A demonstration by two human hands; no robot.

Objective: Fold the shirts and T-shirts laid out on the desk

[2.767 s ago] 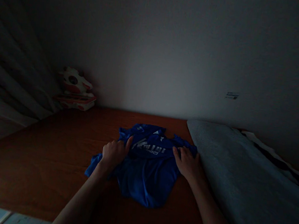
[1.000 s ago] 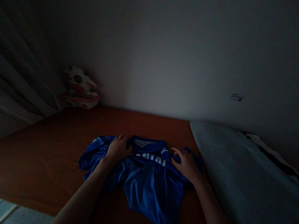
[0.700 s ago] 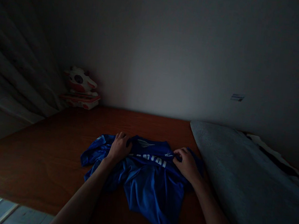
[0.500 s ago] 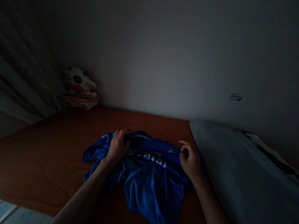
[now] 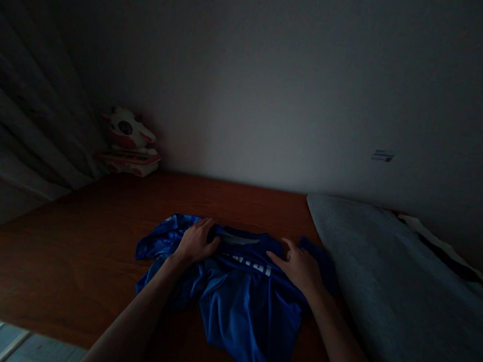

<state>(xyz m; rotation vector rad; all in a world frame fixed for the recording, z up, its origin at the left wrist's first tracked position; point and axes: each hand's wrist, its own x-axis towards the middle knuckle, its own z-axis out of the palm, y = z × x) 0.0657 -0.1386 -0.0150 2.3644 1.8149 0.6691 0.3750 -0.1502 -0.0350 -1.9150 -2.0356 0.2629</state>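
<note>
A blue jersey with white lettering lies rumpled on the brown wooden surface, its collar at the far edge. My left hand rests on the cloth left of the collar, fingers stretched forward and thumb apart. Right of the collar, my right hand is over the jersey with thumb and forefinger spread. Neither hand is seen to grip the fabric. Parts of the jersey under both hands and wrists are hidden.
On the right lies a grey cloth or mat. A cow-shaped object stands in the back left corner beside a curtain. The wall rises behind the wooden surface. A small label is on the wall.
The jersey's upper part has been laid down and the collar opening now shows. My right hand has let go of the cloth and opened; my left hand has shifted slightly right.
</note>
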